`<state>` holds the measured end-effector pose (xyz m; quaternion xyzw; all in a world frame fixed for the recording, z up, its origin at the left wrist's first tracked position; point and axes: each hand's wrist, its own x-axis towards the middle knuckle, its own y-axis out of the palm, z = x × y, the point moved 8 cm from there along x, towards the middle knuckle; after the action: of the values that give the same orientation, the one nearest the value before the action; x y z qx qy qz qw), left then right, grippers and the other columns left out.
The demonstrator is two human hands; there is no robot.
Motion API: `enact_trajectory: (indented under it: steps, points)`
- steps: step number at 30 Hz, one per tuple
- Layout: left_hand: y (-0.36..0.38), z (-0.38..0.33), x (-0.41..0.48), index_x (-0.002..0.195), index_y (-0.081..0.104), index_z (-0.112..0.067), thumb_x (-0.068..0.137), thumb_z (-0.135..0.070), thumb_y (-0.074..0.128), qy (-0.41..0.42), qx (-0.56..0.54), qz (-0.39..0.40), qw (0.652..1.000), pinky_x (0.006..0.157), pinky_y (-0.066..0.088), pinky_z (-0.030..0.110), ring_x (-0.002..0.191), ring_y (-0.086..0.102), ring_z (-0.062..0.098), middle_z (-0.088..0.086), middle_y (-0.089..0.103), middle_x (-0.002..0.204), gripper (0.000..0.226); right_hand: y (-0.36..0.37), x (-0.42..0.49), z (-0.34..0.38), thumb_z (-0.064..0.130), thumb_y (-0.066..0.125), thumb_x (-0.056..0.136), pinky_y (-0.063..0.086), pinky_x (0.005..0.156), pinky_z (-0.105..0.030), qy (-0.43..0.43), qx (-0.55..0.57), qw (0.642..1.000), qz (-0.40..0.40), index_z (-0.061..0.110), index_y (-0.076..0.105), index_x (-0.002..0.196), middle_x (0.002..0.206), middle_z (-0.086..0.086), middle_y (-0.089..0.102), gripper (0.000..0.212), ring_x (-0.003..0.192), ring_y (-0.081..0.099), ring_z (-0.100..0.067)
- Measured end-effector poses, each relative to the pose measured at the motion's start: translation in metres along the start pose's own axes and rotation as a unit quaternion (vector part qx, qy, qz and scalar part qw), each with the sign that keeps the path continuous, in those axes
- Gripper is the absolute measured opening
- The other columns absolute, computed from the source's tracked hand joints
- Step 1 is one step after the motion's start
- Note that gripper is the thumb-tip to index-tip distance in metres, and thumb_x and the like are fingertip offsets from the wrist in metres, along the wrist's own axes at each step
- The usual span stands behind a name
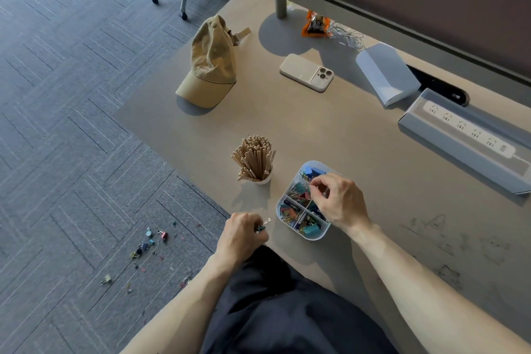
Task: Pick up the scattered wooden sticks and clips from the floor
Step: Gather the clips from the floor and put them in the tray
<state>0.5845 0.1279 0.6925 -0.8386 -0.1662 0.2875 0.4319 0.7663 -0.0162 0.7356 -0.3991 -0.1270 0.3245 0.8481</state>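
No text can be read on anything.

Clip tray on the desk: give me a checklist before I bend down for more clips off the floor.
1. Left hand emptied: not ok, it grips clips.
2. Right hand free: cannot tell, curled over the tray.
3. Tray fully on the desk: ok.
4. Floor clips gathered: not ok, many lie scattered.
5. Stick cup upright: ok.
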Motion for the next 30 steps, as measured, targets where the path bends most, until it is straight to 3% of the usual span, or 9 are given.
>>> enact_trajectory:
  steps: [3,7,10,14,18,25,30]
  points:
    - [-0.028,0.003,-0.007,0.065,0.069,-0.017,0.065,-0.022,0.071,0.014,-0.064,-0.074,0.995,0.056,0.046,0.024,0.051,0.053,0.009,-0.006,0.059,0.055,0.005,0.0,0.001,0.0,0.027,0.066,0.085,0.053,0.059,-0.035,0.009,0.019,1.0,-0.002,0.022,0.072,0.083,0.082,0.005,0.071,0.008,0.067,0.062,-0.017]
    - [-0.064,-0.033,-0.015,0.072,0.073,-0.016,0.069,-0.015,0.078,0.09,-0.136,-0.145,0.976,0.055,0.048,0.016,0.054,0.059,0.005,-0.009,0.066,0.063,0.006,-0.004,0.001,-0.003,0.025,0.065,0.085,0.054,0.061,-0.037,0.021,0.054,0.998,-0.009,0.021,0.072,0.08,0.079,0.007,0.071,0.009,0.065,0.063,-0.015]
    - [-0.065,-0.07,-0.002,0.08,0.075,-0.015,0.074,-0.021,0.076,0.147,-0.131,-0.115,0.974,0.059,0.05,0.015,0.058,0.06,0.005,-0.007,0.069,0.071,0.008,-0.008,0.0,0.002,0.02,0.067,0.084,0.053,0.061,-0.036,0.023,0.063,0.998,-0.017,0.019,0.072,0.077,0.075,0.007,0.071,0.009,0.063,0.063,-0.014]
    - [-0.043,-0.09,0.017,0.088,0.075,-0.021,0.075,-0.028,0.072,0.155,-0.068,-0.019,0.985,0.063,0.055,0.032,0.063,0.061,0.009,-0.006,0.071,0.076,0.015,-0.017,-0.006,0.01,0.018,0.068,0.085,0.053,0.061,-0.032,0.034,0.072,0.996,-0.032,0.017,0.073,0.078,0.074,0.007,0.07,0.009,0.063,0.063,-0.013]
    - [-0.032,-0.09,0.017,0.098,0.074,-0.02,0.075,-0.029,0.078,0.154,-0.049,0.026,0.986,0.067,0.057,0.036,0.069,0.065,0.016,0.0,0.073,0.085,0.025,-0.023,-0.013,0.016,0.017,0.069,0.085,0.053,0.061,-0.031,0.024,0.057,0.998,-0.032,0.018,0.074,0.079,0.075,0.008,0.071,0.007,0.063,0.063,-0.012]
    - [-0.063,-0.061,0.005,0.083,0.071,-0.017,0.083,-0.023,0.074,0.149,-0.093,-0.063,0.982,0.059,0.053,0.024,0.06,0.06,0.005,-0.008,0.07,0.076,0.006,-0.024,-0.022,0.027,0.018,0.072,0.084,0.046,0.06,-0.023,0.021,0.023,0.999,-0.038,0.019,0.074,0.082,0.068,0.005,0.069,0.004,0.06,0.06,-0.012]
    - [-0.083,0.005,-0.033,0.084,0.071,-0.017,0.085,-0.02,0.069,0.097,-0.107,-0.098,0.985,0.061,0.056,0.032,0.062,0.062,0.009,-0.007,0.069,0.074,0.003,-0.005,-0.036,0.066,0.019,0.07,0.086,0.046,0.059,-0.023,-0.021,0.015,0.999,-0.035,0.016,0.073,0.08,0.065,0.005,0.066,0.007,0.057,0.058,-0.013]
